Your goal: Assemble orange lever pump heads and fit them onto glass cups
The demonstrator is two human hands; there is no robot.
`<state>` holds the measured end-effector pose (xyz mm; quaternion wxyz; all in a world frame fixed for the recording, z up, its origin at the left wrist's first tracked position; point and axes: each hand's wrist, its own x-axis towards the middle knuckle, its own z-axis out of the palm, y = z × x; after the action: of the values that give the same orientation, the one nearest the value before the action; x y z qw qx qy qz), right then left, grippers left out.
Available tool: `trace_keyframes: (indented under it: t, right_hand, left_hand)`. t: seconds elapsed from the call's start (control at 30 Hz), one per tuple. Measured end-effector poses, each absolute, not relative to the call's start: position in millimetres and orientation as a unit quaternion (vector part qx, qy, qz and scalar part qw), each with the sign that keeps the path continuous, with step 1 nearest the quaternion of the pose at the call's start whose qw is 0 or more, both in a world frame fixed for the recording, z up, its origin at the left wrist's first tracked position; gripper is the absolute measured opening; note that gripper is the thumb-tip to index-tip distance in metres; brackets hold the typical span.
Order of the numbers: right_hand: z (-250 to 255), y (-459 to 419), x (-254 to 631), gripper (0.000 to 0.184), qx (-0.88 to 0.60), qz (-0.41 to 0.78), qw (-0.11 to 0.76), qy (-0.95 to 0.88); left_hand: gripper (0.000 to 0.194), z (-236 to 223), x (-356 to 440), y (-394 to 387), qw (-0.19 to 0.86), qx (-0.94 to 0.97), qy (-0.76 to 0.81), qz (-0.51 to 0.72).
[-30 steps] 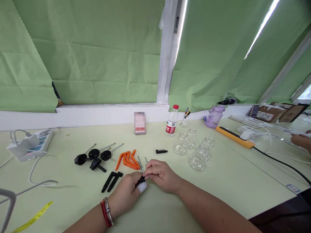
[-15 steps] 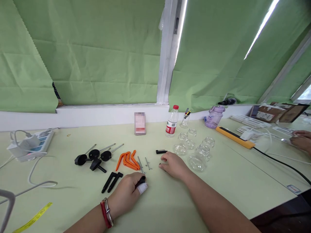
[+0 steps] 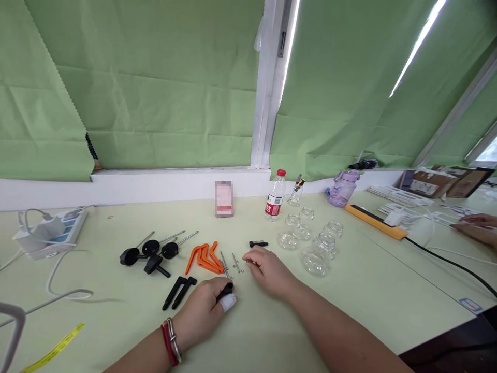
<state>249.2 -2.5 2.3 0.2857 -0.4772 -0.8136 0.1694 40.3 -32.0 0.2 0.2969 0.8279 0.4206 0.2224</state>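
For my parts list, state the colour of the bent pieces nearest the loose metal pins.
Orange; the bent pieces show best in the head view.

A black part point(image 3: 228, 287) is gripped in the left hand point(image 3: 205, 304), to whose left two black angled pieces point(image 3: 184, 293) are laid and beyond which orange brackets point(image 3: 209, 264) are clustered, while metal pins point(image 3: 236, 263) are scattered just left of the right hand point(image 3: 268, 272) and glass vessels point(image 3: 314, 263) are grouped to its right.
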Motion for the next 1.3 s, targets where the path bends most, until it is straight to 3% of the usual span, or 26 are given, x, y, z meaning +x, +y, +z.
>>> trace_keyframes:
  t: [0.2,0.43,1.3]
  right_hand:
    - [11,-19,233,0.018,-0.303,0.206,0.405,-0.838]
    - [8,-27,223,0.013,-0.273,0.211,0.497,-0.796]
    - [1,-27,220,0.01,-0.274,0.248,0.448,-0.814]
  left_hand:
    - [0.019,-2,41,-32,0.293,0.828,0.418,0.232]
    - [0.017,-10,43,-30,0.27,0.835,0.413,0.244]
    - [0.015,-9,45,-30,0.297,0.835,0.384,0.26]
